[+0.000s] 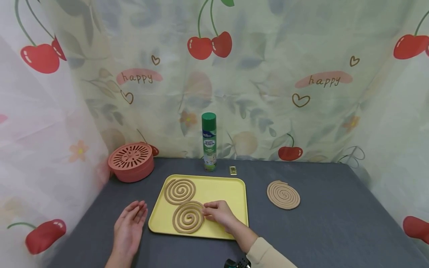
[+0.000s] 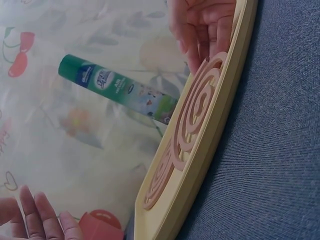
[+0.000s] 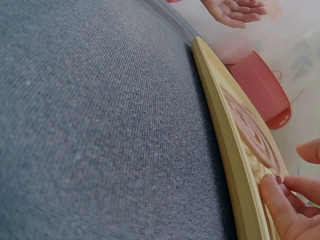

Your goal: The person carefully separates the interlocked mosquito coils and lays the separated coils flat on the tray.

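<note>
The right hand (image 1: 219,213) pinches the right edge of the nearer flat brown spiral mosquito coil (image 1: 188,217), which lies in the shallow yellow plastic tray (image 1: 231,190). The left hand (image 1: 130,226) hovers left of the tray, fingers relaxed and straight, holding nothing. Just beyond the pinched coil, a second spiral coil (image 1: 179,191) overlaps it. Right of the right hand, a double coil (image 1: 283,194) lies on the grey woven cloth (image 1: 335,223). Farther back stand a vented red round holder (image 1: 131,162) and a green spray can (image 1: 209,142).

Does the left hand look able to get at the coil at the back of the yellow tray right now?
Probably yes: the left hand is open beside the tray, and nothing stands between it and the back coil.
</note>
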### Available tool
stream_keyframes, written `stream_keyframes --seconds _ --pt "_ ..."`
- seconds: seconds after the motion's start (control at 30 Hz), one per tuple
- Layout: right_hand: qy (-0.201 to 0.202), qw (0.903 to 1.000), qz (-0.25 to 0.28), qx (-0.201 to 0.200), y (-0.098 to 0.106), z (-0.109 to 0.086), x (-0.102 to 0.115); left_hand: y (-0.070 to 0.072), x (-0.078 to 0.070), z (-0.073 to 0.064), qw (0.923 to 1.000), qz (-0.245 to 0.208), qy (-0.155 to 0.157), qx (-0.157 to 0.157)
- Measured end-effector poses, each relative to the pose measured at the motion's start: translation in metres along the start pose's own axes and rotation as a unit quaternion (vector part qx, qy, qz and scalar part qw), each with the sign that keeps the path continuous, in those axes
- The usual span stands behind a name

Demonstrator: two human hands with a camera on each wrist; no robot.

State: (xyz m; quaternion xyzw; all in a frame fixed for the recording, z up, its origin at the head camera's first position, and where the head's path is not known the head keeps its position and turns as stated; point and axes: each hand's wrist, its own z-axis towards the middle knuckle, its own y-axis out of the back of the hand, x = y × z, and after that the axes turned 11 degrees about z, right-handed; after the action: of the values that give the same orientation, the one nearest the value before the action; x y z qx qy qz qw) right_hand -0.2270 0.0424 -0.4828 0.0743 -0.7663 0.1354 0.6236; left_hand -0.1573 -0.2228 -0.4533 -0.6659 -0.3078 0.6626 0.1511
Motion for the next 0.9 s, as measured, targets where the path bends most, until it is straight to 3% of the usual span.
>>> stream_keyframes --seconds 0.27,0.5,0.73,0.9 --pt "0.029 0.9964 -0.079 0.002 0.001 -0.004 0.002 0.001 0.003 -0.002 0.9964 -0.050 -0.015 0.067" --pt "0.042 0.9948 -0.093 0.003 0.003 -0.005 0.003 -0.002 0.002 0.000 0.9972 -0.044 0.008 0.059" --pt "0.021 0.9968 -0.076 0.016 0.005 -0.005 0.003 -0.005 0.003 0.002 0.9970 -0.035 0.000 0.069" --pt "0.013 0.9974 -0.068 0.022 0.010 -0.004 0.004 -0.014 0.004 0.002 0.9986 -0.007 0.021 0.049"
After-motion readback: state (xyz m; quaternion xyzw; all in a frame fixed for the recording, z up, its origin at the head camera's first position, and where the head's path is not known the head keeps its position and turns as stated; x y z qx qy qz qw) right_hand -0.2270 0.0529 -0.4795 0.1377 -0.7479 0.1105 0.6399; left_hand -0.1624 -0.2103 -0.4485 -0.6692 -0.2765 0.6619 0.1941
